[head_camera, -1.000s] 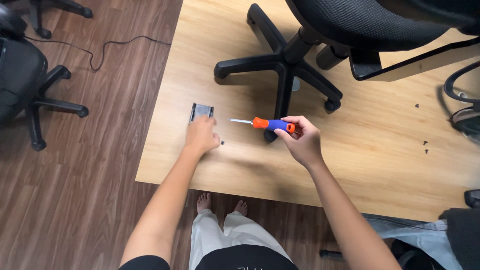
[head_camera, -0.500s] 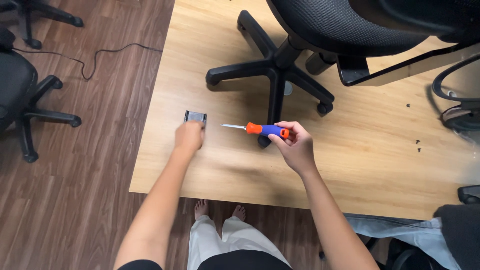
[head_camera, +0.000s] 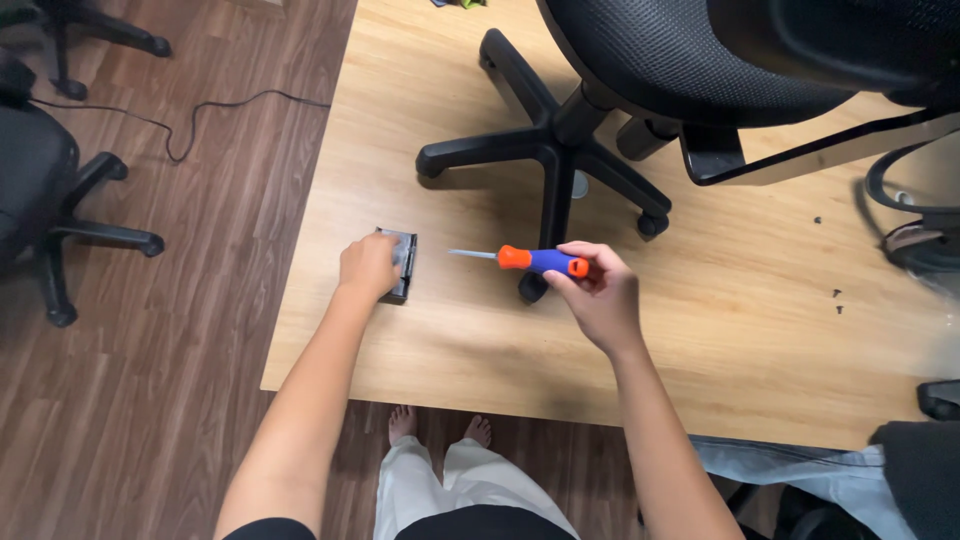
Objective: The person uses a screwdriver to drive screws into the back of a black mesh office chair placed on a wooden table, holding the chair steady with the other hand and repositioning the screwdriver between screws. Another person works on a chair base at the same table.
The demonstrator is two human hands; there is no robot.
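My right hand (head_camera: 592,292) grips a screwdriver (head_camera: 528,260) with an orange and blue handle; its thin metal shaft points left, held just above the light wooden board (head_camera: 460,330). My left hand (head_camera: 368,267) rests closed on a small dark rectangular part (head_camera: 403,262) with a shiny face that lies on the board near its left edge. The screwdriver tip is a short gap to the right of that part. A black office chair (head_camera: 640,70) stands on the board behind my hands, its wheeled base (head_camera: 545,165) just beyond the screwdriver.
Another black chair (head_camera: 45,190) stands on the dark wood floor at the left, with a black cable (head_camera: 190,125) trailing nearby. Small dark screws (head_camera: 836,295) lie on the board at the right. My bare feet (head_camera: 440,428) show below the board's near edge.
My view has shifted slightly, moving the hands a little lower in the picture. Both hands keep the same hold: left on the dark part, right on the screwdriver.
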